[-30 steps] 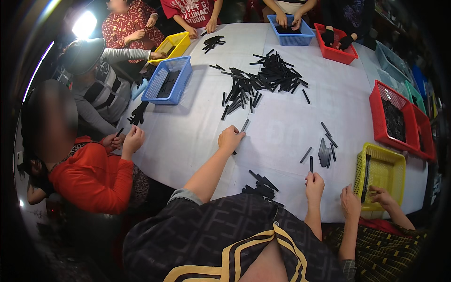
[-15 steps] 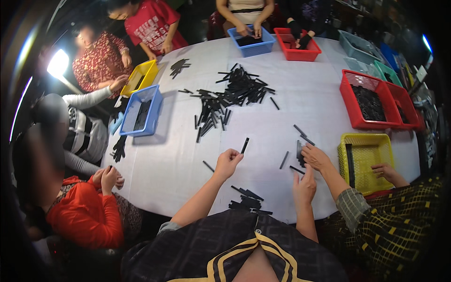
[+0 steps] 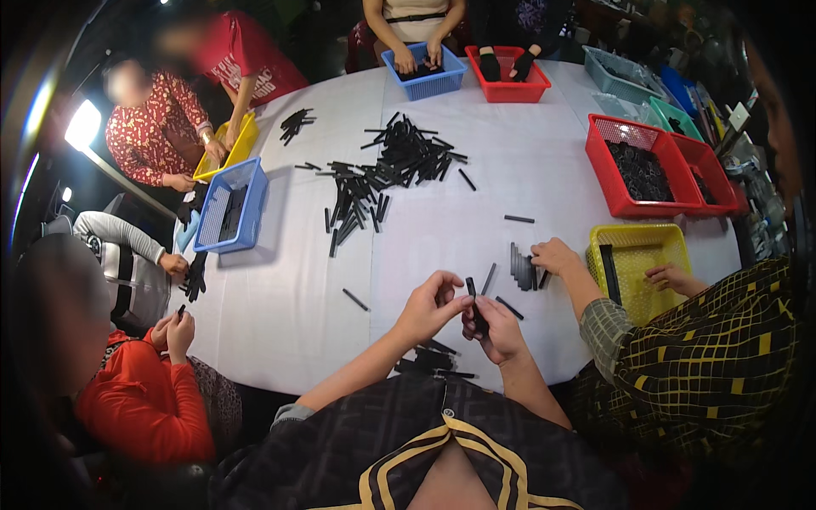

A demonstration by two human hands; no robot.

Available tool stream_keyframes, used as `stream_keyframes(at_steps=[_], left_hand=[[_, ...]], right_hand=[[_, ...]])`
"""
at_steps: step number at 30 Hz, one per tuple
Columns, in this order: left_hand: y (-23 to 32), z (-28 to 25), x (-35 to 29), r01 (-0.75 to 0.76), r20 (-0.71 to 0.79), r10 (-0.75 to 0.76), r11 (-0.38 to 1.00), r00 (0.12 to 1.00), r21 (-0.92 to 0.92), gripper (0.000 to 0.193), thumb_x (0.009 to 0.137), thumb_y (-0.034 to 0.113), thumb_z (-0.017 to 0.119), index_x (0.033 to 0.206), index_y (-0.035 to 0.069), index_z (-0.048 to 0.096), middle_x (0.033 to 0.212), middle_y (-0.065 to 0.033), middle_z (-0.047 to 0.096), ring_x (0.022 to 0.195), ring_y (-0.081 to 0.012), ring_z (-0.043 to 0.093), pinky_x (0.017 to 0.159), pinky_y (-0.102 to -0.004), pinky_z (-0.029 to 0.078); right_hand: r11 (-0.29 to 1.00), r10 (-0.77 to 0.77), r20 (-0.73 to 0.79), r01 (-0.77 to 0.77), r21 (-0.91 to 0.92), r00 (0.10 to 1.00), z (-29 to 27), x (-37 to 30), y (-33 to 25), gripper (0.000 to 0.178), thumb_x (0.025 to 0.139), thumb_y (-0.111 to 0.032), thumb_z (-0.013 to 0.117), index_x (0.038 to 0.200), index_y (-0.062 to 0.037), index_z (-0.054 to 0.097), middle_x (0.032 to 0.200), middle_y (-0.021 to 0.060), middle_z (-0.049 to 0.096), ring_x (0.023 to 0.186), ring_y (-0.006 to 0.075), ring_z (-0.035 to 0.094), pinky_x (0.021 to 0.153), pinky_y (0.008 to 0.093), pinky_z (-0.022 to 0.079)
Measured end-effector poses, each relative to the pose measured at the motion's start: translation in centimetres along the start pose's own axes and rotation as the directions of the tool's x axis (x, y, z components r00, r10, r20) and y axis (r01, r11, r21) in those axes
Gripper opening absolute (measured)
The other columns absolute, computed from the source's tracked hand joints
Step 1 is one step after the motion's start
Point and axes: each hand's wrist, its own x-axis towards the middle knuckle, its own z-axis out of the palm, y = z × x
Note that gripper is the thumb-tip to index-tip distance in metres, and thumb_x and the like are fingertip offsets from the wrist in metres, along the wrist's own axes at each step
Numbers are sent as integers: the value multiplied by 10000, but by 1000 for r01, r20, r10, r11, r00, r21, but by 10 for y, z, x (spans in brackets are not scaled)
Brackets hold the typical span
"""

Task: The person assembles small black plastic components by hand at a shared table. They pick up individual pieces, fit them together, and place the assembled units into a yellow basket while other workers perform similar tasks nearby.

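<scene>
Right grip (image 3: 496, 333) on slim black stick (image 3: 473, 291)

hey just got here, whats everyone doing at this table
At the white table, the person's right hand holds at least one black stick, with the left hand close beside it; whether that one grips too is unclear. On the right, a co-worker's hand is by a row of grey sticks, near a yellow basket. A loose black pile lies farther out.
</scene>
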Motion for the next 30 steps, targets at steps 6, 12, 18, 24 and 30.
stream_keyframes(at_steps=[6,12,18,24,30], left_hand=[[22,0,9,147,64,-132,911,989,-386,219,896,215,564,794,21,570,573,25,481,477,-41,370,448,-196,291],[38,0,2,244,35,-251,884,967,-398,388,920,309,511,663,23,562,519,20,468,444,-39,396,421,-189,302],[28,-2,-1,277,-27,-291,931,956,-237,423,914,347,513,649,18,529,518,7,482,472,-48,478,441,-198,383],[22,-5,1,277,29,-290,874,957,-399,361,917,299,521,668,39,527,510,35,434,421,-39,354,401,-207,268],[29,-3,-3,306,26,-306,937,952,-166,336,910,276,528,685,26,533,540,-2,506,470,-43,439,439,-198,336]], right_hand=[[989,99,172,-116,93,980,25,-14,-10,308,966,-266,361,747,-65,440,610,10,410,496,88,343,500,228,320],[967,139,138,-165,193,981,37,-16,-7,348,963,-320,364,723,-75,423,573,9,385,451,94,318,494,241,317],[943,195,132,-223,246,972,42,-13,-1,346,963,-330,356,718,-93,420,558,-5,369,437,84,309,486,241,302],[932,212,82,-227,284,974,42,-13,0,355,962,-335,355,708,-96,423,553,-5,373,435,89,310,484,242,303],[992,107,-85,-101,72,991,50,-13,5,366,956,-342,383,687,-95,411,550,-2,381,436,85,306,460,233,294]])
